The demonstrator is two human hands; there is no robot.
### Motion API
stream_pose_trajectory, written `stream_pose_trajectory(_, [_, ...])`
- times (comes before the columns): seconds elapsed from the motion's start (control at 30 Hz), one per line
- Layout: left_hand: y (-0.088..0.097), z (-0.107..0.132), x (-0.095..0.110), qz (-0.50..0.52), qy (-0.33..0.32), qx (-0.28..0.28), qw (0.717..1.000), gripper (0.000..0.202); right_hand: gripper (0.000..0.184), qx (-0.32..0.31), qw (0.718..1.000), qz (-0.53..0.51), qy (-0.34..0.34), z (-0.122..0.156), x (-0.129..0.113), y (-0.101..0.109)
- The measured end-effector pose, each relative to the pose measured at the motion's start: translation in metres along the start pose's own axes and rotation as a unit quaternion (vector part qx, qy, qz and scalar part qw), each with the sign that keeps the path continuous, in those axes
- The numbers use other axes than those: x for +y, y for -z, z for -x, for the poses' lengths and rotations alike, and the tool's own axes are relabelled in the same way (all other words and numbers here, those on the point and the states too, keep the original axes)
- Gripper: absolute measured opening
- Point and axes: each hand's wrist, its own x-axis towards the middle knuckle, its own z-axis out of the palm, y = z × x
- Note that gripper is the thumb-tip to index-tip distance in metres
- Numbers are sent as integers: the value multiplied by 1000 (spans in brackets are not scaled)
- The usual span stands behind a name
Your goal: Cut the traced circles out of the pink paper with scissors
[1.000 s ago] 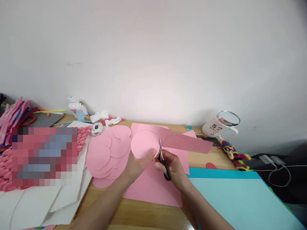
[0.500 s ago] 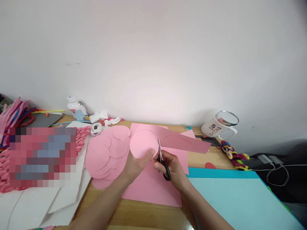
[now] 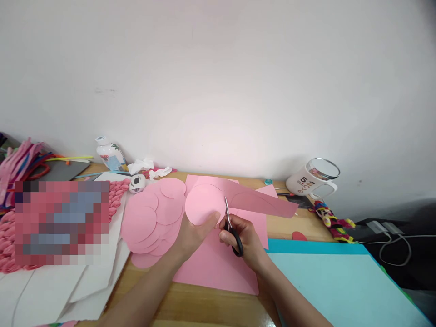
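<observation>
My left hand (image 3: 195, 235) pinches a pink paper circle (image 3: 204, 204) that is still joined to a long pink strip (image 3: 262, 203) running off to the right. Black-handled scissors (image 3: 232, 231) are gripped in my right hand (image 3: 245, 240), their blades pointing up into the paper at the circle's right edge. Both hands hover over a flat pink sheet (image 3: 218, 268) on the wooden table (image 3: 204, 309). To the left lies a pile of several cut pink circles (image 3: 153, 218).
White paper sheets (image 3: 68, 286) lie at the left, a teal sheet (image 3: 334, 286) at the right. Along the wall stand a small bottle (image 3: 108, 154), crumpled tissue (image 3: 146, 165), a white mug (image 3: 311, 179), pipe cleaners (image 3: 23, 159) and cables (image 3: 388, 236).
Nearly nothing has changed. The scissors and both hands have stayed at the circle's right edge, with only a slight shift of the view.
</observation>
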Motion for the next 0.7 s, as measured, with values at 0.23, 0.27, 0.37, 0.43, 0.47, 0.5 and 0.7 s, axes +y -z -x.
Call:
stream_pose_trajectory(0.23, [1, -1, 1, 27, -4, -11, 1000, 9, 20, -2, 1000, 7, 4, 0, -2, -1])
stream_pose_trajectory(0.27, [1, -1, 1, 31, -3, -11, 999, 9, 21, -2, 1000, 7, 5, 0, -2, -1])
stream_pose_trajectory(0.37, [1, -2, -2, 33, -2, -9, 999, 10, 23, -5, 1000, 4, 6, 0, -2, -1])
stream_pose_trajectory(0.43, [2, -3, -4, 28, 0, -4, 1000, 10, 25, -9, 1000, 2, 6, 0, -2, -1])
stream_pose_trajectory(0.47, [2, -3, -4, 26, 0, -2, 1000, 10, 25, -9, 1000, 1, 6, 0, -2, -1])
stream_pose_trajectory(0.5, [2, -3, -5, 24, 0, -2, 1000, 10, 25, -9, 1000, 0, 7, 0, -3, -1])
stream_pose_trajectory(0.7, [2, -3, -5, 22, 3, 7, 1000, 11, 24, -8, 1000, -8, 10, 0, -4, -2])
